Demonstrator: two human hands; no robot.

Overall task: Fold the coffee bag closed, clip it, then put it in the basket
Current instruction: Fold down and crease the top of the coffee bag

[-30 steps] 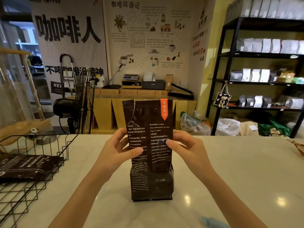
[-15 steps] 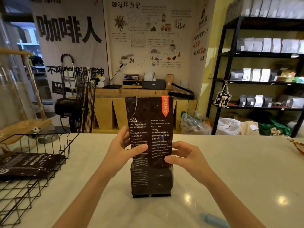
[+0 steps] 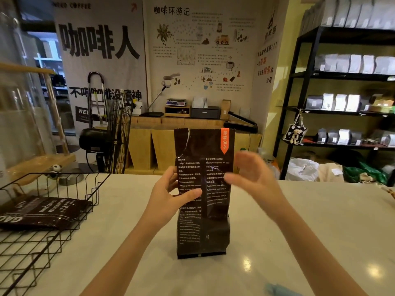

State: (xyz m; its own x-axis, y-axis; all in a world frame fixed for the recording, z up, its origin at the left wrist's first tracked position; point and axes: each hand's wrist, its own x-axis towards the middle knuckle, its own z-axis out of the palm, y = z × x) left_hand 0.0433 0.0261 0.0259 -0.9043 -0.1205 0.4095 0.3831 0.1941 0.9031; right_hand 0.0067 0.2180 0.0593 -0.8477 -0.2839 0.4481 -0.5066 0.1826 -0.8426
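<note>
A tall dark brown coffee bag [image 3: 213, 227] with white print and an orange tab stands upright on the white counter, its top flat and unfolded. My left hand [image 3: 171, 194] grips its left edge at mid height, thumb across the front. My right hand [image 3: 252, 174] is blurred and spread beside the bag's right edge, fingers apart; whether it touches the bag I cannot tell. A black wire basket [image 3: 64, 231] sits at the left. A pale blue thing [image 3: 277, 290], possibly the clip, lies at the bottom edge.
Another dark coffee bag [image 3: 42, 212] lies flat inside the basket. Beyond the white counter [image 3: 320, 231] stand a black fan [image 3: 119, 133], a wooden bench with a scale, and black shelves [image 3: 350, 112] of bags at the right.
My right hand has let go of the bag's right side and lifted, fingers spreading. The left hand keeps its hold. The bag stays upright in place.
</note>
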